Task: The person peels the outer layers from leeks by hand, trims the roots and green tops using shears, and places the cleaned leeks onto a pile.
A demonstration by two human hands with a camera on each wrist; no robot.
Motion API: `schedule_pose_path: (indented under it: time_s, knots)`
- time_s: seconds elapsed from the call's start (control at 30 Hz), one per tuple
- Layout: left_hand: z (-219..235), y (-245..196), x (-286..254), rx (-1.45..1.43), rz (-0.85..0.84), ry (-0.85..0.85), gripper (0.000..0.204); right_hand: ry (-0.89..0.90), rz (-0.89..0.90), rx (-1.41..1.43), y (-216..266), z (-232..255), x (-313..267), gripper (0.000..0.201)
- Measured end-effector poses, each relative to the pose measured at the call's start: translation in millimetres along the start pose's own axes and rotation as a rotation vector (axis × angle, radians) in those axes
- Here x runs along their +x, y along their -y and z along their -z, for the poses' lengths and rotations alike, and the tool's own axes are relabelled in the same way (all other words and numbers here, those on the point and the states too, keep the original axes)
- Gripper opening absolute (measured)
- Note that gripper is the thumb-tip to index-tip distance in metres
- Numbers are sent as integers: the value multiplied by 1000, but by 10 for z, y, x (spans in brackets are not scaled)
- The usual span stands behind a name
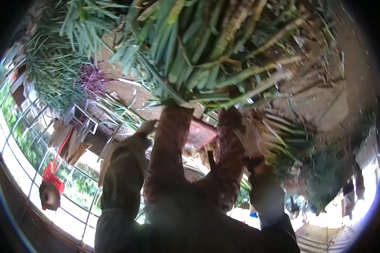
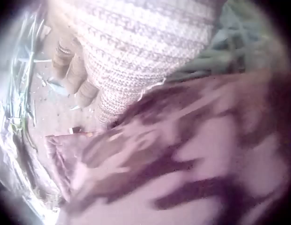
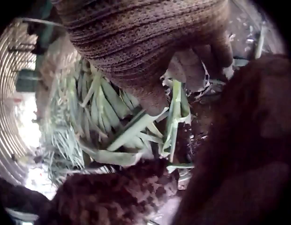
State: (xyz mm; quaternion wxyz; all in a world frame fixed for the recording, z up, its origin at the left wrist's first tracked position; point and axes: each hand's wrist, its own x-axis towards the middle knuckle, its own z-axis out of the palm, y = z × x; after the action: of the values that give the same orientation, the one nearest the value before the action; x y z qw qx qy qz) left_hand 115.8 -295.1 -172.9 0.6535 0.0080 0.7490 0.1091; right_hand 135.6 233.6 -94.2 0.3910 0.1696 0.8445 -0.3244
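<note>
Loosely, the left hand (image 2: 136,51) hangs with fingers bent slightly beside one of two trouser legs (image 1: 169,143). At the right hand's (image 3: 150,47) thumb lie green stalks (image 3: 131,133), gripped or merely touched, I cannot tell. Ahead spread uncounted more, near one purple bunch (image 1: 93,80).

Head view looks down, 2 wrist views closer.

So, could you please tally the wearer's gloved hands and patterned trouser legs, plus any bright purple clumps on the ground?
Gloved hands: 2
Patterned trouser legs: 2
Bright purple clump: 1
Total: 5
</note>
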Motion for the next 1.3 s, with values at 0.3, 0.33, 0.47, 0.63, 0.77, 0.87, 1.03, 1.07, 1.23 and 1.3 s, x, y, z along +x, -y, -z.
schedule_pose_path:
  time_s: [0.3, 0.33, 0.47, 0.63, 0.77, 0.87, 1.03, 1.07, 1.23, 1.3]
  knots:
    - [-93, 368, 670, 37, 131, -82, 31, 47, 488, -45, -319, 297, 135, 40]
    - [62, 317, 635, 120, 110, -38, 30, 47, 487, -79, -351, 318, 123, 38]
    - [293, 1292, 679, 92, 205, -140, 53, 21, 522, -141, -463, 331, 281, 36]
    - [972, 1163, 605, -18, 76, -371, 44, -7, 503, -191, -363, 226, 416, 35]
    - [1275, 1509, 1429, -126, -332, -462, 35, -179, 503, -329, -51, 88, 441, 38]
    - [1703, 1217, 1686, -99, -516, -670, 30, -420, 563, -396, -85, -165, 301, 28]
    - [1603, 1288, 1471, -73, -606, -680, 24, -768, 591, -416, 61, -586, 33, 22]
    - [1602, 1134, 1094, -246, -522, -602, 27, -838, 604, -438, 29, -654, 10, 22]
    - [1821, 1751, 49, -576, -755, -701, 40, -1015, 665, -413, -147, -951, -214, 18]
    - [1935, 2051, -398, -493, -824, -777, 44, -1057, 656, -434, -92, -1136, -329, 18]
